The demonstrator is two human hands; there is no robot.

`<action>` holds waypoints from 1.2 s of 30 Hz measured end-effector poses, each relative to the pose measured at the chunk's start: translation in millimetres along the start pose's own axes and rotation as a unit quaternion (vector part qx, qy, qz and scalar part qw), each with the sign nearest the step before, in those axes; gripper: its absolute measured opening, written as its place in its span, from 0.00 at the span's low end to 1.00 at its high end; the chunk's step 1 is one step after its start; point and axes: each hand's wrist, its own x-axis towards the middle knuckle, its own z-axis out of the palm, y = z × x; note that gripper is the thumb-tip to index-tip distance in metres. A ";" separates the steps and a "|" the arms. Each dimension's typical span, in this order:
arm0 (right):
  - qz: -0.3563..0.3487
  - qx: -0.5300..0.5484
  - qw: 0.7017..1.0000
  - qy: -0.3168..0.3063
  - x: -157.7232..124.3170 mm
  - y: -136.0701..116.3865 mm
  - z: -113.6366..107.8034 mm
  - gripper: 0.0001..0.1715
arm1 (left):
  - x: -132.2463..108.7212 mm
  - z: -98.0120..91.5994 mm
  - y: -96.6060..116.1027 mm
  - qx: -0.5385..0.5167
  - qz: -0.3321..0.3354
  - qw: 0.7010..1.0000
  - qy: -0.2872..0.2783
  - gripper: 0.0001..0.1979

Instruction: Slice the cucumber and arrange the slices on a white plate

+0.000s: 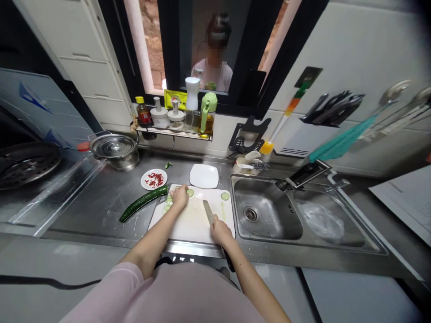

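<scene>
My right hand (220, 231) is closed around a kitchen knife (208, 211), its blade pointing away from me just over the white cutting board (188, 229). At the board's upper left, my left hand (180, 197) has its fingers bent down onto pale green cucumber slices, partly covering them. More cucumber slices (167, 206) lie along the left edge under my wrist, and one slice (190, 193) shows right of my fingers. A lone cucumber slice (225, 196) rests near the board's upper right corner. The long dark green cucumber (143, 204) lies left of the board.
Behind the board stand a white square plate (204, 176) and a small plate of chopped red pieces (154, 180). A lidded steel pot (116, 152) is farther left. To the right is a double sink (267, 211). A condiment rack (178, 131) hangs below the window.
</scene>
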 end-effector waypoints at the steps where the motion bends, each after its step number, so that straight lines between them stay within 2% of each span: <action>1: 0.001 0.000 1.000 -0.001 -0.7 -0.4 -0.6 0.22 | -1.6 -0.3 0.9 -0.018 -0.012 1.000 0.000 0.16; 5: 0.001 0.003 1.000 -0.003 -2.9 -1.5 -2.6 0.22 | -12.0 2.1 1.7 -0.093 -0.052 0.994 -0.014 0.13; 9: -0.001 0.008 1.000 -0.005 -3.1 -1.7 -3.7 0.24 | -25.0 7.1 -3.4 -0.146 -0.034 0.986 -0.071 0.12; 15: -0.006 0.005 1.000 -0.006 -2.0 -2.1 -2.1 0.24 | -42.1 12.0 -9.1 -0.113 -0.013 0.987 -0.116 0.10; 25: -0.022 -0.008 1.000 0.021 -8.8 -2.1 0.4 0.23 | -48.3 12.2 -7.3 0.027 0.020 0.996 -0.077 0.13; 30: -0.048 -0.022 0.998 0.037 -18.6 -3.5 -0.9 0.21 | -46.1 12.0 -6.0 0.037 0.020 0.996 -0.081 0.12; 36: -0.069 -0.050 0.996 0.020 -26.3 -10.3 -1.8 0.19 | -41.3 13.6 -5.6 0.029 0.004 0.996 -0.085 0.10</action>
